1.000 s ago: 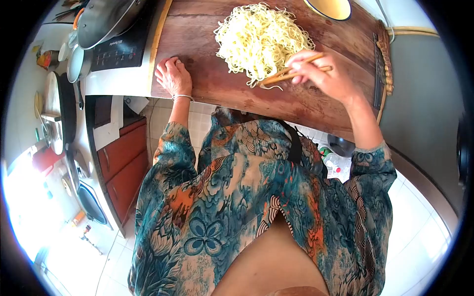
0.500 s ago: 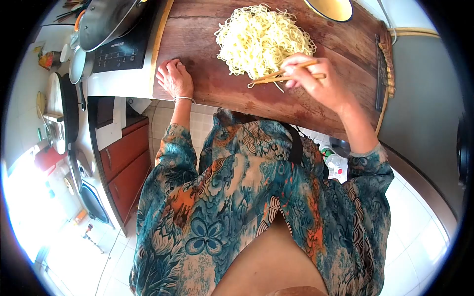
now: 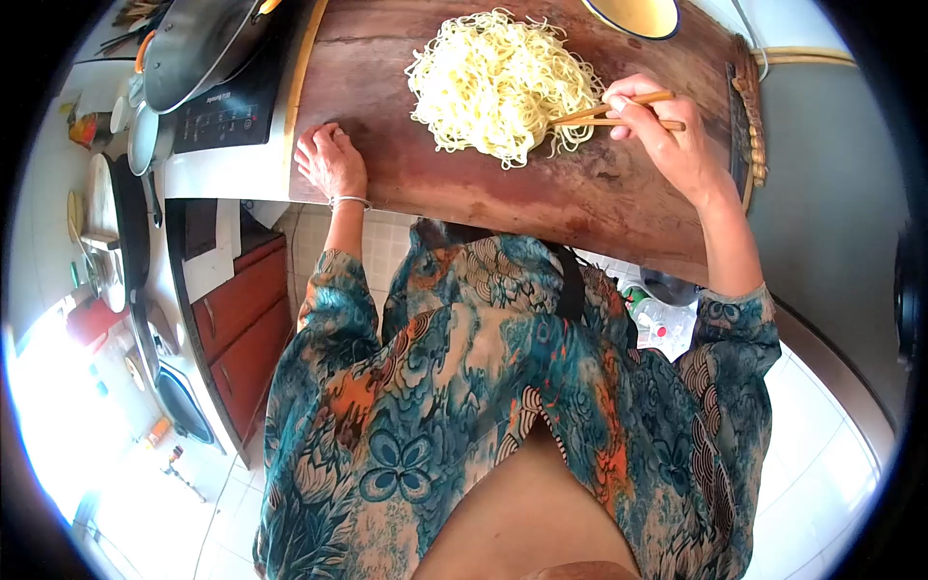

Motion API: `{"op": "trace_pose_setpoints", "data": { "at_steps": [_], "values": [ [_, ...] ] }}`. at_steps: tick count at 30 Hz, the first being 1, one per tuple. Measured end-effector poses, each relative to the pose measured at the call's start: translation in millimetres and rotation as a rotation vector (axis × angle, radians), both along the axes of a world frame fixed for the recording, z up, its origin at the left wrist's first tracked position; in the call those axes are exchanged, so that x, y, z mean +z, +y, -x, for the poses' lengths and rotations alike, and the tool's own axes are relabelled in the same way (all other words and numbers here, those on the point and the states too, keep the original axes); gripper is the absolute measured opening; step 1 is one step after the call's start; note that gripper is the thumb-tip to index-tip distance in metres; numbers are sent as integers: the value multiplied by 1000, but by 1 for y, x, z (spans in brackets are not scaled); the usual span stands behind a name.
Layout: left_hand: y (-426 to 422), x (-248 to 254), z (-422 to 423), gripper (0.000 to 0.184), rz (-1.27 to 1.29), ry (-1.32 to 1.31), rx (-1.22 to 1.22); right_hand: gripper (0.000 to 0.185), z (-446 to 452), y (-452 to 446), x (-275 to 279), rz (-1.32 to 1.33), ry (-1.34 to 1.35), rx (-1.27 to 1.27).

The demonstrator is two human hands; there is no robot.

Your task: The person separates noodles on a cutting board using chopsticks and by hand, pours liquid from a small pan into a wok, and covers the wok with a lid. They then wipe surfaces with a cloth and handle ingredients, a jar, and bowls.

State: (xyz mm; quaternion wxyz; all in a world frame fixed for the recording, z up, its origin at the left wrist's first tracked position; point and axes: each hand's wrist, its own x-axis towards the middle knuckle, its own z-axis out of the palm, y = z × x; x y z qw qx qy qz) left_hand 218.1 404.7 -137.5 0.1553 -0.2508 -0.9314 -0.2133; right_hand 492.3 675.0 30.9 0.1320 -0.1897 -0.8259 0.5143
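Observation:
A loose heap of pale yellow noodles [image 3: 503, 85] lies on the dark wooden board [image 3: 464, 188]. My right hand [image 3: 662, 130], at the heap's right side, is closed round a pair of wooden chopsticks [image 3: 619, 114], whose tips touch the noodles' right part. My left hand [image 3: 332, 162] rests on the board's left front edge, fingers spread and slightly bent, holding nothing. It wears a bracelet at the wrist.
A yellow bowl with a dark rim [image 3: 638, 14] is at the board's back right. To the left, a large wok [image 3: 198, 48] stands over a black induction cooker [image 3: 227, 121]. A plastic bottle [image 3: 667, 327] is below the board's front edge.
My right hand has moved right, and the chopstick tips have gone from the heap's front edge to its right side. The stray strands at the front are now gathered closer. My left hand stays on the board.

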Motion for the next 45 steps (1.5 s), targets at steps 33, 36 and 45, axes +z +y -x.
{"op": "trace_pose_setpoints", "data": {
  "at_steps": [33,36,45],
  "values": [
    [1,7,-13,14,5,-43,0,10,-35,-10,-25,-446,39,-451],
    [2,9,-13,15,1,-47,0,9,-14,-33,-20,-524,160,-366],
    [3,11,-17,14,-5,-46,-6,11,-48,-24,-19,-210,191,-516]
  ]
}}
